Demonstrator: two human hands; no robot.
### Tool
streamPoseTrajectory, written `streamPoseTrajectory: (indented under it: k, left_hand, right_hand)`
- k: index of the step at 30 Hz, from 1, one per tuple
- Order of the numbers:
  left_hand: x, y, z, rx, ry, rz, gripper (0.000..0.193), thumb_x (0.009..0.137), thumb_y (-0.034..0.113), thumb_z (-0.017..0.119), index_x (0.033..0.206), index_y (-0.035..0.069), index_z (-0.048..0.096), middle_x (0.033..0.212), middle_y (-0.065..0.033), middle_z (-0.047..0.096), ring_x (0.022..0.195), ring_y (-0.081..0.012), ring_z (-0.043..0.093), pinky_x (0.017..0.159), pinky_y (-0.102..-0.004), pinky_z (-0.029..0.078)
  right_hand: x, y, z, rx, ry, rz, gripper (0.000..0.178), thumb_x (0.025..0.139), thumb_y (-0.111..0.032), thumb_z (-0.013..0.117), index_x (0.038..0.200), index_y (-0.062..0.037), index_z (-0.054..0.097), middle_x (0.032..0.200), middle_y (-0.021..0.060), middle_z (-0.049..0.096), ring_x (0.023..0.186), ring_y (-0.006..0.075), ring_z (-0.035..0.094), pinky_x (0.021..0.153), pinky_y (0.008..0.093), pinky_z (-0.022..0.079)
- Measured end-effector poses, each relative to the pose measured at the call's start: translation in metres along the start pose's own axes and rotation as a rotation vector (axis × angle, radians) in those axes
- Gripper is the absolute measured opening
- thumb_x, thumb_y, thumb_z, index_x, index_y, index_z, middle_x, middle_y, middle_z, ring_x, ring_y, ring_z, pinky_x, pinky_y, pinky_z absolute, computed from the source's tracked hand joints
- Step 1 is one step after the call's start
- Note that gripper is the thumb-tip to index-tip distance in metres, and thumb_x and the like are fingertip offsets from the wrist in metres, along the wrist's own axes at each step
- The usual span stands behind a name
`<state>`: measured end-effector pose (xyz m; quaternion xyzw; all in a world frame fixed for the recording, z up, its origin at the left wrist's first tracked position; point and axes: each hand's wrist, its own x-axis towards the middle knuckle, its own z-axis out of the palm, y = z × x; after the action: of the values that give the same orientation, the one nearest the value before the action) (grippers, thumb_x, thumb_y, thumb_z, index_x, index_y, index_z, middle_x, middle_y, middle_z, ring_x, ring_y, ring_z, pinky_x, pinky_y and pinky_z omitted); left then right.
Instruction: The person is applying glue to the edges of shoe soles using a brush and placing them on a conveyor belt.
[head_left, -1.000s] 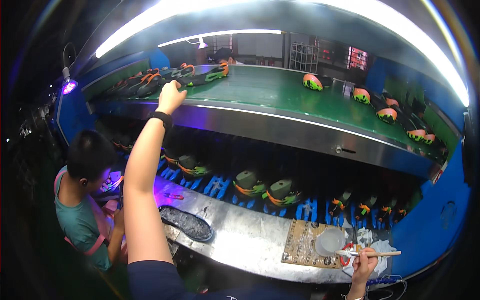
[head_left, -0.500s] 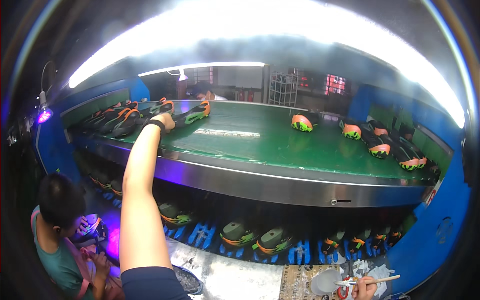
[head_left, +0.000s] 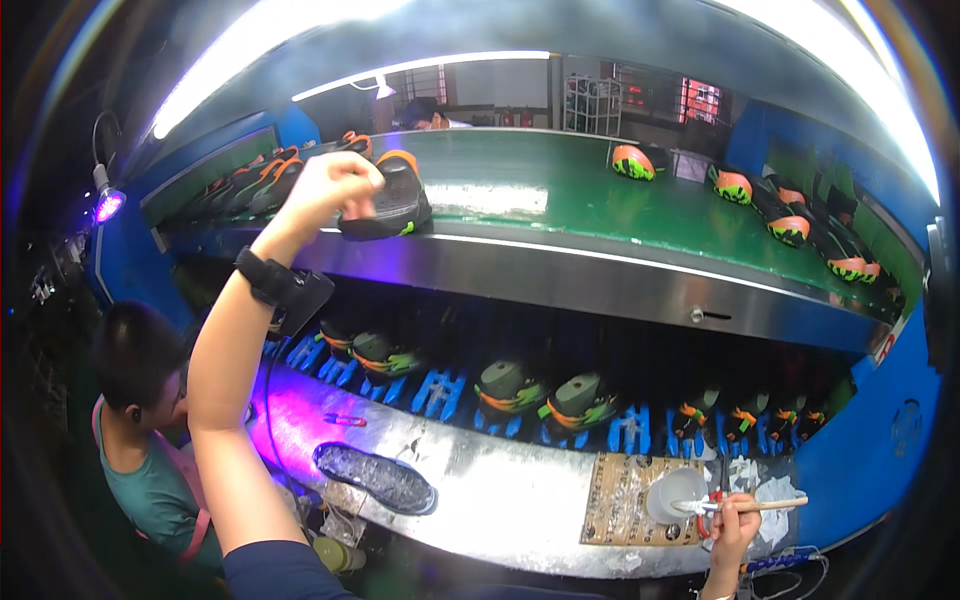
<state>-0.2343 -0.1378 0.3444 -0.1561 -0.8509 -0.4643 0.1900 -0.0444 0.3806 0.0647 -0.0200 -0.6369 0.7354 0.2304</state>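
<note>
My left hand (head_left: 335,188) reaches up to the near edge of the green conveyor belt. Its curled fingers are closed at the side of a black shoe (head_left: 408,195) with an orange end and a bit of green; the fingertips are slightly blurred. The shoe sits tilted and partly overlaps the belt's front rim. At the lower right, my right hand (head_left: 735,525) grips a wooden-handled brush (head_left: 778,503). Its whitish bristles are over a translucent white cup (head_left: 660,497). A black shoe sole (head_left: 375,478) with whitish smears lies on the metal bench below my left arm.
More shoes (head_left: 790,230) stand on the belt (head_left: 520,215) at right, others (head_left: 270,185) at left. Shoes on blue racks (head_left: 440,395) line the shelf beneath. A co-worker (head_left: 145,430) sits at lower left. Cardboard (head_left: 610,500) lies under the cup; a purple-lit lamp (head_left: 108,205) hangs left.
My left hand has drawn back toward me, and the shoe beside it has turned and come nearer the belt's front edge. The view has tilted down, showing more bench. My right hand keeps the brush.
</note>
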Motion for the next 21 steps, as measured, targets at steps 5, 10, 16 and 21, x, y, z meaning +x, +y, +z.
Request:
streamPoseTrajectory:
  k: [5, 10, 16, 21]
  left_hand:
    - [-0.026, -0.015, -0.019, 0.292, 0.308, -0.178, 0.034, 0.073, 0.035, 0.063, 0.078, 0.002, 0.057, 0.059, -0.0030, 0.054, 0.047, -0.0099, 0.051, 0.042, -0.0196, 0.041]
    - [-0.040, -0.035, 0.004, -0.238, -0.090, -0.586, 0.032, 0.077, 0.028, 0.060, 0.093, 0.001, 0.055, 0.088, -0.0086, 0.056, 0.066, -0.0195, 0.056, 0.059, -0.0345, 0.048]
    - [-0.101, -0.034, 0.087, -0.934, -0.181, -0.411, 0.041, 0.075, 0.015, 0.050, 0.110, -0.007, 0.046, 0.105, -0.0171, 0.055, 0.099, -0.0296, 0.053, 0.081, -0.0363, 0.046]
    - [-0.159, -0.068, 0.153, -1.094, 0.001, -0.424, 0.046, 0.071, 0.015, 0.048, 0.109, -0.010, 0.044, 0.102, -0.0197, 0.055, 0.092, -0.0294, 0.056, 0.083, -0.0355, 0.045]
  right_hand:
    - [-0.018, -0.010, -0.009, 0.052, -0.036, -0.010, 0.010, 0.081, -0.009, 0.052, 0.083, -0.0016, 0.045, 0.057, 0.0021, 0.042, 0.040, 0.0046, 0.033, 0.034, 0.0169, 0.027]
    - [-0.028, -0.020, -0.017, 0.071, -0.049, -0.054, 0.011, 0.080, -0.009, 0.053, 0.086, -0.0011, 0.047, 0.061, 0.0024, 0.045, 0.043, 0.0042, 0.037, 0.035, 0.0164, 0.028]
    - [-0.013, -0.018, -0.035, -0.026, -0.058, -0.077, 0.007, 0.081, -0.007, 0.052, 0.086, -0.0015, 0.049, 0.061, 0.0012, 0.046, 0.044, 0.0038, 0.037, 0.038, 0.0169, 0.029]
    - [0.014, -0.001, -0.044, -0.090, -0.036, 0.029, 0.008, 0.081, -0.005, 0.054, 0.086, -0.0014, 0.051, 0.063, -0.0010, 0.046, 0.050, 0.0024, 0.039, 0.041, 0.0162, 0.030]
